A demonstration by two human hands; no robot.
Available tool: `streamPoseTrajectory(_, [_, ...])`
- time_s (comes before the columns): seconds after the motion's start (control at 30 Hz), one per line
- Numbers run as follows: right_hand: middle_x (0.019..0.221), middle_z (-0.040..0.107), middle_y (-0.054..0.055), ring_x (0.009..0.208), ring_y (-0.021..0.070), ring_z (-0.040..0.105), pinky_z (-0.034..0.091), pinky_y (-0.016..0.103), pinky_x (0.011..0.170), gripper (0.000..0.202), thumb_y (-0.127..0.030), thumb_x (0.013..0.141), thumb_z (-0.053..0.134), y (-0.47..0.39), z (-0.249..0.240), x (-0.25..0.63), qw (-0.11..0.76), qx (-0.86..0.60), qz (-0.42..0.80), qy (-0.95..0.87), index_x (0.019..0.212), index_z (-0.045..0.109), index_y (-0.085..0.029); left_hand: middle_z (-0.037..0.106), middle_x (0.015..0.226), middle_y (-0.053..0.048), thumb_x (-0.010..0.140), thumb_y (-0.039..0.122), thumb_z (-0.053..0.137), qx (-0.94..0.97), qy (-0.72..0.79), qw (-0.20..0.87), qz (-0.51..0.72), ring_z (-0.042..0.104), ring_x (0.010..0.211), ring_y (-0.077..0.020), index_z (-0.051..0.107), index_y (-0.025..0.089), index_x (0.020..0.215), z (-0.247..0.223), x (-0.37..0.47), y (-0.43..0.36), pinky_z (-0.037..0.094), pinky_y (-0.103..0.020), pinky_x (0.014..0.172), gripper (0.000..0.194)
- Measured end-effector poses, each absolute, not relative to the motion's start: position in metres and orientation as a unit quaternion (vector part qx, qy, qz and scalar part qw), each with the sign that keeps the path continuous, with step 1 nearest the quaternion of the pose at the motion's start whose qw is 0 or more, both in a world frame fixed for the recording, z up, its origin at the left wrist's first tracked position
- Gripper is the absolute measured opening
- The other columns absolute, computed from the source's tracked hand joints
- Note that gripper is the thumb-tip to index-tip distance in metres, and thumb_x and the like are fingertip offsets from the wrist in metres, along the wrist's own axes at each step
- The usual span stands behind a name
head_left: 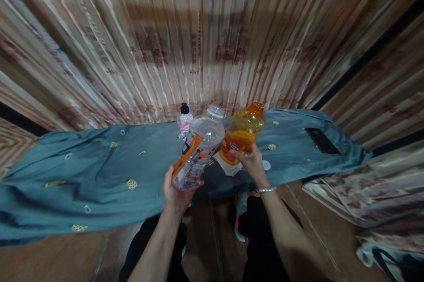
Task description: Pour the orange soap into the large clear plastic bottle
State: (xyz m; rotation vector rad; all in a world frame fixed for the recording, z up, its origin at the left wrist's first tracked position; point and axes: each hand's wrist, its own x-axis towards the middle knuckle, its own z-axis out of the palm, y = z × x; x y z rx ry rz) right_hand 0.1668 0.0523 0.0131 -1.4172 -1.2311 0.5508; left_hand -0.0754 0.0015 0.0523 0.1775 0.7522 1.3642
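Note:
My left hand [179,191] is wrapped round the lower end of a large clear plastic bottle [207,134]. That bottle has an orange and black label and a white cap, and it tilts with its top to the right. In my right hand [251,162] is an orange-yellow plastic bottle [245,127] with a red-orange label, its neck leaning right. Behind the clear bottle stands a small bottle [184,122] with a black cap and pink label. Under the orange bottle lies a whitish folded cloth or tissue [228,167]. A white round cap [266,165] lies beside my right wrist.
A blue-green patterned cloth [99,162] covers the long narrow table. Toward its right end lies a black phone [322,140]. Pleated curtains [198,30] hang directly behind the table, and dark poles [374,52] stand at the sides.

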Motion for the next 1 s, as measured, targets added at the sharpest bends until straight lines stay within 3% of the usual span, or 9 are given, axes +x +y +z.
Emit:
streamPoseTrajectory(0.23, [0.111, 0.081, 0.017, 0.099, 0.0361, 0.078, 0.062, 0.052, 0.089, 0.082, -0.079, 0.065, 0.080, 0.049, 0.004, 0.178, 0.511, -0.638, 0.216, -0.534, 0.117, 0.067, -0.018, 0.081, 0.083, -0.011, 0.090, 0.041, 0.053, 0.071, 0.371, 0.689, 0.619, 0.076, 0.063, -0.0313, 0.075, 0.017, 0.105, 0.049, -0.085, -0.003, 0.058, -0.039, 0.040, 0.035])
streamPoseTrajectory(0.4, [0.105, 0.082, 0.012, 0.097, 0.0343, 0.078, 0.062, 0.047, 0.084, 0.070, -0.070, 0.072, 0.081, 0.050, -0.002, 0.178, 0.472, -0.653, 0.181, -0.563, 0.120, 0.065, -0.021, 0.081, 0.083, -0.010, 0.092, 0.038, 0.051, 0.058, 0.409, 0.670, 0.617, 0.076, 0.063, -0.0308, 0.074, 0.017, 0.105, 0.046, -0.090, -0.005, 0.060, -0.041, 0.043, 0.033])
streamPoseTrajectory(0.57, [0.109, 0.081, 0.014, 0.097, 0.0358, 0.079, 0.062, 0.046, 0.080, 0.067, -0.064, 0.073, 0.082, 0.053, -0.007, 0.178, 0.450, -0.677, 0.128, -0.568, 0.121, 0.065, -0.020, 0.081, 0.086, -0.010, 0.091, 0.039, 0.054, 0.064, 0.413, 0.667, 0.617, 0.076, 0.064, -0.0309, 0.074, 0.016, 0.106, 0.044, -0.093, -0.008, 0.060, -0.041, 0.043, 0.034])
streamPoseTrajectory(1.0, [0.113, 0.080, 0.018, 0.106, 0.0370, 0.077, 0.062, 0.049, 0.091, 0.068, -0.051, 0.079, 0.080, 0.055, -0.012, 0.172, 0.424, -0.653, 0.063, -0.624, 0.132, 0.061, -0.014, 0.080, 0.079, -0.011, 0.092, 0.033, 0.051, 0.055, 0.444, 0.661, 0.603, 0.075, 0.061, -0.0307, 0.075, 0.015, 0.095, 0.050, -0.094, -0.013, 0.060, -0.042, 0.042, 0.030])
